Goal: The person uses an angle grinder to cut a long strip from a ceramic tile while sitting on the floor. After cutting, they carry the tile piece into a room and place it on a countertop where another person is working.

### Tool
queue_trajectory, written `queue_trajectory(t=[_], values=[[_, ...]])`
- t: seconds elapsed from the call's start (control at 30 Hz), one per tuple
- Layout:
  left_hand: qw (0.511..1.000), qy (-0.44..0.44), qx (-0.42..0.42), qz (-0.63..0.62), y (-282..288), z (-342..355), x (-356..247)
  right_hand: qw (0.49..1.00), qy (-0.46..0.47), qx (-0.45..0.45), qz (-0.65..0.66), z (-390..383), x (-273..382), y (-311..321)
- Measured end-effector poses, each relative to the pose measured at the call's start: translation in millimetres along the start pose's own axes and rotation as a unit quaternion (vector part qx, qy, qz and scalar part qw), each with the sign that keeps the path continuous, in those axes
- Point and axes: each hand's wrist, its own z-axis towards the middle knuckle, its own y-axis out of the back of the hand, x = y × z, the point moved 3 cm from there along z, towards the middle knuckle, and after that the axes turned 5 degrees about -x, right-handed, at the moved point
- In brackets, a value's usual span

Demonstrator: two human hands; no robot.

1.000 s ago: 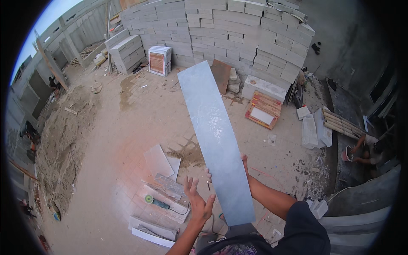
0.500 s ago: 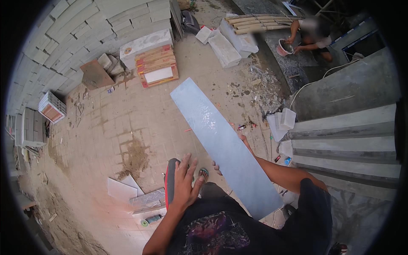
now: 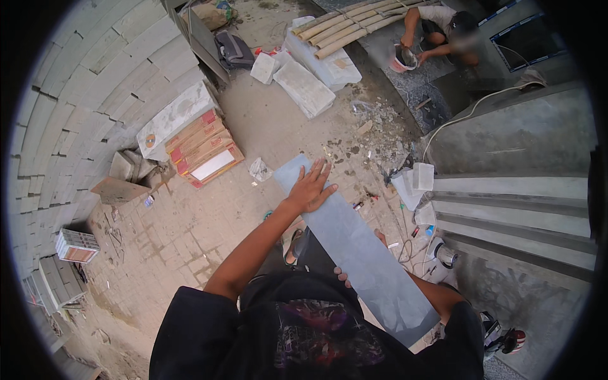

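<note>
A long, narrow grey tile strip [image 3: 361, 247] slants in front of my body, its far end up and left, its near end by my right elbow. Underneath, my right hand [image 3: 342, 277] grips it; fingertips curl over the left edge, and part of the hand shows past the right edge. The palm is hidden behind the tile. My left hand [image 3: 309, 185] lies flat on the tile's top face near the far end, fingers stretched out.
Stacked tile boxes [image 3: 206, 149] stand beside a block wall [image 3: 95, 82]. White blocks [image 3: 304, 88] lie farther off near bamboo poles [image 3: 354, 28]. A co-worker [image 3: 437, 38] crouches with a bucket [image 3: 403, 60] at the upper right. Rubble [image 3: 383, 130] and cables [image 3: 408, 253] lie on the right.
My left hand has moved from beside my body onto the far part of the tile. The view has shifted, and the shiny wet patch on the tile no longer shows.
</note>
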Motion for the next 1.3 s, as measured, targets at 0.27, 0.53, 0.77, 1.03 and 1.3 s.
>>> queue_trajectory(t=[0.27,0.53,0.77,1.03,1.3], values=[[0.867,0.431,0.081,0.238,157.6,102.6,350.2,0.998,-0.044,-0.035,-0.013,14.6,157.0,-92.9],[0.93,0.285,-0.223,-0.065,258.8,228.2,361.5,0.986,0.005,0.004,-0.165,55.8,494.8,-183.5],[0.968,-0.035,-0.216,-0.126,357.5,668.4,26.8,0.97,0.123,0.069,-0.196,92.0,722.6,-395.1],[0.953,-0.165,-0.229,0.108,493.7,948.2,73.8,0.967,0.084,0.101,-0.218,122.5,937.7,-549.1],[0.84,0.492,0.192,0.126,654.9,1096.4,385.2,0.97,-0.011,0.235,-0.058,56.0,1044.3,-718.7]])
